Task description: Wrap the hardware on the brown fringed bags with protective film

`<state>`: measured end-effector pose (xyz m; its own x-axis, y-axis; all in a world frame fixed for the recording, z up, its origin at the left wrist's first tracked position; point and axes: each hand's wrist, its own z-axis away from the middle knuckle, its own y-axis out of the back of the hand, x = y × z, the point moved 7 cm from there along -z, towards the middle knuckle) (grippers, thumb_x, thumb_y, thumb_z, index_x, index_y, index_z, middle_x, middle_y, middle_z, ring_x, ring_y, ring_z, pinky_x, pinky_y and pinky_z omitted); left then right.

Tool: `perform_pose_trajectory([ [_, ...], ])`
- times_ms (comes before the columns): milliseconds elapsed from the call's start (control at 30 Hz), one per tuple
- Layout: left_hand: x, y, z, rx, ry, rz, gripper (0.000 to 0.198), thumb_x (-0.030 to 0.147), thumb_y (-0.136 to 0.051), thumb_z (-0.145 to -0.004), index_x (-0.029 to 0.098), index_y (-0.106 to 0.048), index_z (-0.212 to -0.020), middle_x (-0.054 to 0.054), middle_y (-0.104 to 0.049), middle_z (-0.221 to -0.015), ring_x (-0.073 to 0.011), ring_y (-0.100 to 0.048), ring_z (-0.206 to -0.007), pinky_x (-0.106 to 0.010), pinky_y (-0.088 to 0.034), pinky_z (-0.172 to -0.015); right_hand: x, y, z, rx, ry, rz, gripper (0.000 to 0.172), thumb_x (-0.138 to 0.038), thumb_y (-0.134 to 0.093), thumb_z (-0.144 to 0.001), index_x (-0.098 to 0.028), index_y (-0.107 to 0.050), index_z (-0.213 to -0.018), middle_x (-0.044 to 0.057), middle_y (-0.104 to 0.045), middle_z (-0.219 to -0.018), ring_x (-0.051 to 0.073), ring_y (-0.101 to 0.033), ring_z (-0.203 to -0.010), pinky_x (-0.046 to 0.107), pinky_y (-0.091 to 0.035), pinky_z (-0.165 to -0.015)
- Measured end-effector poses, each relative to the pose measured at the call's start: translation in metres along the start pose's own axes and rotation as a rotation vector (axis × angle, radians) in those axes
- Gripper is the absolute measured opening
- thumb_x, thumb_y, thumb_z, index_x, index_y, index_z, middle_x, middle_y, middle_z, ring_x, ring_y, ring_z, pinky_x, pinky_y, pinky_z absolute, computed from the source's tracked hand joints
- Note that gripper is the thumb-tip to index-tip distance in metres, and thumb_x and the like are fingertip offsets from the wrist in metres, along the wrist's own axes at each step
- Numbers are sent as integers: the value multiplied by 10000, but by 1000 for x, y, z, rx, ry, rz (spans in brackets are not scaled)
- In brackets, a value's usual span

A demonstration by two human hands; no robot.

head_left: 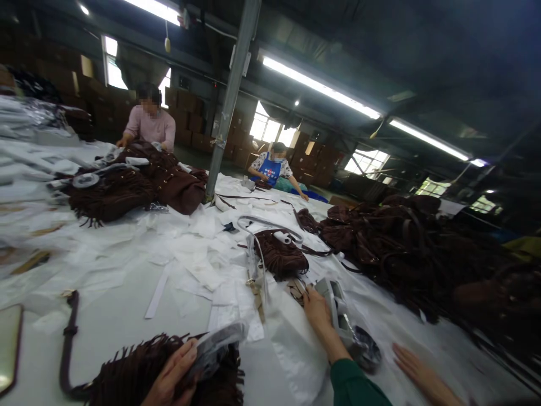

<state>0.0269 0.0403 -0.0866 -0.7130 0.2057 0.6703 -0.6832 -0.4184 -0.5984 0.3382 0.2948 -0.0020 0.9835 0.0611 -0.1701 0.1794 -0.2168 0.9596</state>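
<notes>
At the left edge of the bench (114, 282) lies a pale flat object (8, 347) with a dark rim, and beside it a brown strap (67, 338) curves down to a fringed brown bag (122, 369) at the near edge. Towards the far left corner sits a heap of brown bags (180, 183), handled by a person in a pink top (154, 128). The left hand (175, 372) rests over the fringed bag, its fingers curled closely on a plastic-wrapped piece (213, 352). At the far edge a person in a blue apron (270, 170) reaches across; nearer, mid-bench, lies a second fringed bag (281, 259). The right hand (316, 310), green-sleeved and well apart from the left, stretches forward, fingertips at some brown pieces (296, 289); whether they grip, I cannot tell. Just beside it stands a grey tape dispenser (341, 324). Farther right, another person's hand (416, 369) lies extended, and a dark pile of bags (372, 239) fills the right side.
</notes>
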Motion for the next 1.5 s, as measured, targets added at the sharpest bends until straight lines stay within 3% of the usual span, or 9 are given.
perform_pose_trajectory([
  [167, 0, 4, -3, 16, -9, -8, 678, 510, -795, -570, 212, -544, -1125, 31, -589, -560, -6, -303, -253, -111, -157, -257, 7, -26, -15, -136, -74, 145, 205, -138, -483, -869, -62, -673, -886, 193, -681, -901, 258, -649, -865, 322, -457, -708],
  [300, 0, 6, -5, 3, 4, -19, 638, 466, -784, -608, 229, -548, -1152, 28, -590, -606, -7, -295, -256, -132, -188, -240, 8, -30, -15, -173, -86, 215, 158, -209, -534, -894, -94, -641, -914, 102, -670, -916, 193, -636, -856, 340, -488, -761],
  [633, 1, 0, -4, -24, -40, -26, 740, 527, -776, -589, 206, -489, -1190, 39, -590, -593, 0, -293, -242, -109, -172, -255, 14, 22, 4, -111, 9, 181, 236, -216, -480, -906, -134, -627, -740, 108, -665, -789, 195, -624, -746, 283, -412, -649],
  [867, 4, -4, -4, -93, -53, -53, 678, 560, -715, -661, 223, -434, -1177, 53, -589, -619, 9, -253, -260, -104, -174, -252, -42, 63, 73, 142, 384, 90, 286, -299, -412, -948, -203, -585, -742, 52, -623, -762, 200, -585, -741, 306, -401, -668],
  [967, 6, -5, -6, -154, -49, -75, 571, 559, -691, -686, 214, -454, -1075, 67, -572, -627, 6, -266, -262, -112, -185, -251, -75, 44, 124, 262, 684, 108, 260, -181, -438, -921, -203, -577, -702, 49, -587, -705, 202, -541, -689, 322, -376, -654],
  [1067, 7, -6, -8, -202, -53, -89, 480, 547, -681, -697, 207, -456, -949, 76, -558, -627, 5, -274, -256, -117, -183, -245, -89, 11, 162, 144, 813, 39, 226, -115, -487, -873, -192, -574, -679, 34, -581, -690, 182, -529, -664, 300, -355, -632],
  [1200, 11, -8, -7, -251, -95, -93, 395, 510, -653, -741, 207, -435, -870, 81, -543, -629, 13, -258, -258, -112, -181, -242, -86, -14, 177, -188, 654, -164, 65, -174, -538, -848, -185, -602, -849, 43, -622, -849, 175, -576, -774, 265, -399, -691],
  [1267, 12, -10, -5, -268, -108, -97, 372, 498, -639, -759, 205, -431, -856, 79, -541, -629, 15, -253, -264, -110, -185, -245, -85, -16, 175, -282, 546, -257, 152, -224, -586, -816, -198, -598, -965, 45, -623, -925, 187, -586, -851, 263, -418, -739],
  [1500, 14, -12, -5, -280, -142, -96, 366, 496, -628, -763, 208, -421, -855, 81, -540, -636, 12, -256, -255, -117, -189, -236, -88, -21, 166, -325, 335, -344, 95, -249, -574, -759, -183, -624, -804, 50, -623, -860, 208, -586, -830, 278, -411, -715],
])
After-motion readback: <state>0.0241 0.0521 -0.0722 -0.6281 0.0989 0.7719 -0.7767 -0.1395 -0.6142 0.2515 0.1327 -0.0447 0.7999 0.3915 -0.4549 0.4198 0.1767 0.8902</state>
